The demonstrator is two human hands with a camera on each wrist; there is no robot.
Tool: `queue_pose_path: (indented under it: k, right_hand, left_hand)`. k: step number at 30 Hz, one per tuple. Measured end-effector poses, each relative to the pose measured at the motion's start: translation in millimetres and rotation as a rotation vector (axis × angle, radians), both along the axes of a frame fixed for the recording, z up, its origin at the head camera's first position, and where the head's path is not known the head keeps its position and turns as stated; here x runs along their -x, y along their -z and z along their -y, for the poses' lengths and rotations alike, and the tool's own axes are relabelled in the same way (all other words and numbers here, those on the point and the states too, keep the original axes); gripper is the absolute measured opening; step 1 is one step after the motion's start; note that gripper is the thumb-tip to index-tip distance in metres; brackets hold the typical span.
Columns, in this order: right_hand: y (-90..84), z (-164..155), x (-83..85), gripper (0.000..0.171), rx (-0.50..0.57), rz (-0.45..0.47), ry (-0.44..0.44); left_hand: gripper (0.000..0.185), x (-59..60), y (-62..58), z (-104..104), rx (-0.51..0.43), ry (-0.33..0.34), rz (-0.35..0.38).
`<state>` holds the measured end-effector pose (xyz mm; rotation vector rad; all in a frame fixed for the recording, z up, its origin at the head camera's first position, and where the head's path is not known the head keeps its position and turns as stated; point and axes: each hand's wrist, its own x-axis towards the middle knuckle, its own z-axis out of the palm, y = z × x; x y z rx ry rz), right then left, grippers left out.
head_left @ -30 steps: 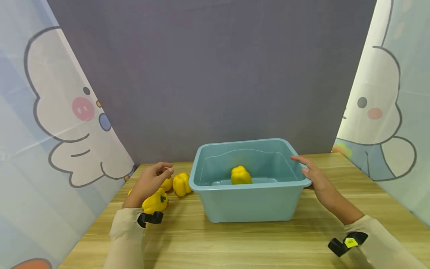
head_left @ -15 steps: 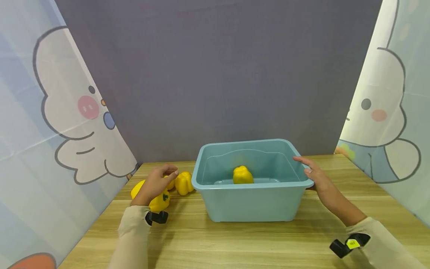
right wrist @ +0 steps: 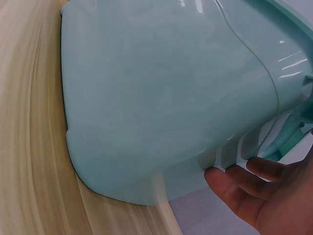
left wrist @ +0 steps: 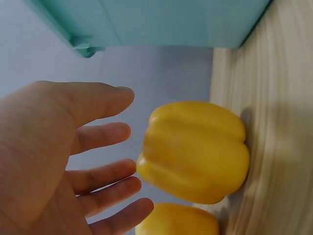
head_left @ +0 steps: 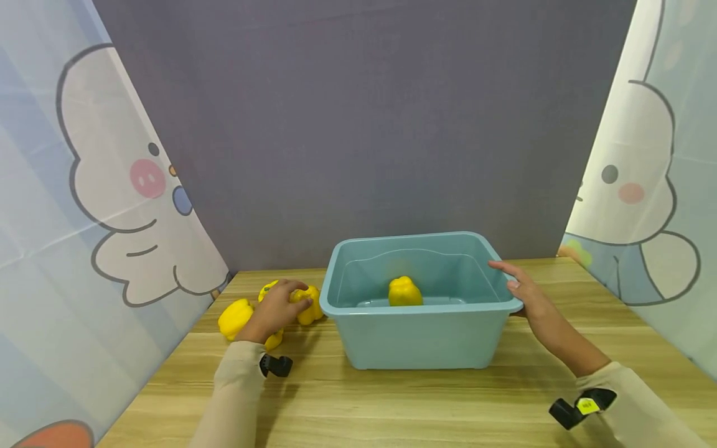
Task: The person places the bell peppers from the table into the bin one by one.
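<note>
My left hand (head_left: pixel 277 310) hovers among yellow bell peppers left of the bin, fingers loosely bent and holding nothing. Its fingertips are close to the bell pepper (head_left: pixel 309 306) beside the bin; the left wrist view shows that bell pepper (left wrist: pixel 195 152) in front of the spread fingers. Whether a fingertip touches it is unclear. My right hand (head_left: pixel 534 306) holds the right rim of the light-blue plastic bin (head_left: pixel 417 339). In the right wrist view several fingers (right wrist: pixel 237 193) rest against the bin's outer wall. Inside the bin lies one bell pepper (head_left: pixel 404 292).
Further bell peppers lie around the left hand, one at the left (head_left: pixel 235 318), one behind it (head_left: pixel 266 290) and one partly covered by the wrist (head_left: pixel 274 340). The wooden table (head_left: pixel 392 404) ends at a grey backdrop (head_left: pixel 364 137), with printed curtains on both sides.
My left hand has moved right, closer to the bell pepper beside the bin, uncovering peppers behind it. The right hand keeps its place on the rim. The view has shifted slightly.
</note>
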<state>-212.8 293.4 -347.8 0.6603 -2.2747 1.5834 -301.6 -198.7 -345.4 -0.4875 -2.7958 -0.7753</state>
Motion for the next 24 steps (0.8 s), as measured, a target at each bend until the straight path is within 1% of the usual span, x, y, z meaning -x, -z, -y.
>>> queue_pose_path:
  k: [3, 7, 10, 14, 19, 24]
  right_hand:
    - [-0.1, 0, 0.0, 0.046, 0.002, 0.004, 0.005]
    - [-0.8, 0, 0.1, 0.045, 0.011, 0.008, 0.003]
    - [-1.4, 1, -0.4, 0.044, 0.017, 0.004, 0.001]
    - [-1.8, 0, -1.7, 0.045, 0.006, -0.005, 0.002]
    - [-2.4, -1, -2.0, 0.047, -0.001, -0.002, -0.007]
    - [-1.8, -1, -0.4, 0.046, 0.000, 0.010, 0.002]
  left_hand:
    - [0.035, -0.8, 1.2, -4, 0.026, -0.009, 0.002]
    - [0.035, -1.6, 3.6, -5, 0.027, -0.027, 0.006]
    - [0.037, -1.1, 5.8, -6, 0.024, -0.026, 0.013]
    - [0.044, 0.5, 9.1, -6, 0.037, -0.027, 0.010]
    - [0.055, 2.7, 13.1, -7, 0.062, -0.048, 0.015]
    - [0.058, 4.5, 15.5, -8, 0.077, -0.057, 0.029]
